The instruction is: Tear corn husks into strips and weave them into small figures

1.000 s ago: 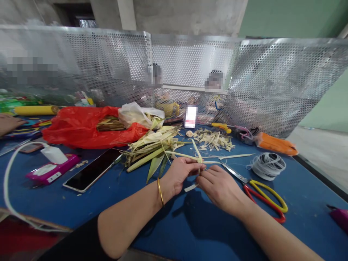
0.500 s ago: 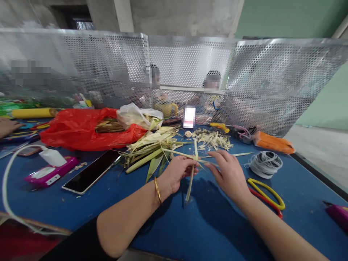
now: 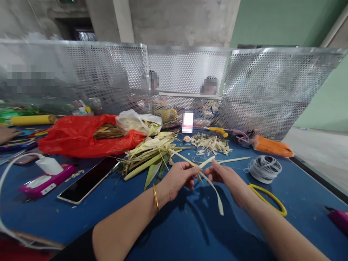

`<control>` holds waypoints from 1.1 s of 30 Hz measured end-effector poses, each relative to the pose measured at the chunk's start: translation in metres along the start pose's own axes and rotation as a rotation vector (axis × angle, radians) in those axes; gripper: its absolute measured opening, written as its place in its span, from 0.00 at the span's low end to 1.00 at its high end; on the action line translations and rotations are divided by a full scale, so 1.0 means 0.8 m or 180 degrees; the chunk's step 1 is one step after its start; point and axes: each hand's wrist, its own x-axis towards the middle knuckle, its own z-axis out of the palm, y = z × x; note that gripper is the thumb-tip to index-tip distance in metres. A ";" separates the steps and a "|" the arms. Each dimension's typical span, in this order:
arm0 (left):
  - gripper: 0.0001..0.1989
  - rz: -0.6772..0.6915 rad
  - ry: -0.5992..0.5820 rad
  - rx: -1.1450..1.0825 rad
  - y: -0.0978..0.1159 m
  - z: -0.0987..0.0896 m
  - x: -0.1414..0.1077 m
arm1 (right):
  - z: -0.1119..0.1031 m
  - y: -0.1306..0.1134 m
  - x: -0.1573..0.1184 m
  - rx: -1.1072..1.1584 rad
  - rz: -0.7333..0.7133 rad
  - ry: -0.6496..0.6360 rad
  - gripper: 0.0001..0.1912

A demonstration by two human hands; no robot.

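Note:
My left hand (image 3: 182,178) is closed, thumb and fingers pinching crossed strips of pale dried husk (image 3: 219,203) where they meet. One strip's free end hangs down to the right, below the fingers. Close beside it, my right hand (image 3: 223,177) has its fingertips pressed together at a strip end (image 3: 208,161) that points up and right. Fingers partly cover the crossing. A heap of corn husks (image 3: 146,154) lies left of my hands, and a pile of pale husk scraps (image 3: 212,144) lies beyond them.
At left are a red plastic bag (image 3: 67,136), a dark phone (image 3: 88,181) and a purple power strip (image 3: 46,183) with a white cable. At right lie wound white cord (image 3: 265,168), a yellow handle (image 3: 269,198) and an orange packet (image 3: 273,145). Another person's hand (image 3: 8,134) rests far left.
My right hand's fingers have drawn in from spread to pinched. The strip that stood upright and hung straight down is now slanted, its lower end swung right.

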 end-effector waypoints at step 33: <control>0.13 -0.0490 -0.0880 0.0912 0.003 0.027 -0.027 | 0.024 -0.004 -0.016 0.0178 -0.0246 -0.0373 0.15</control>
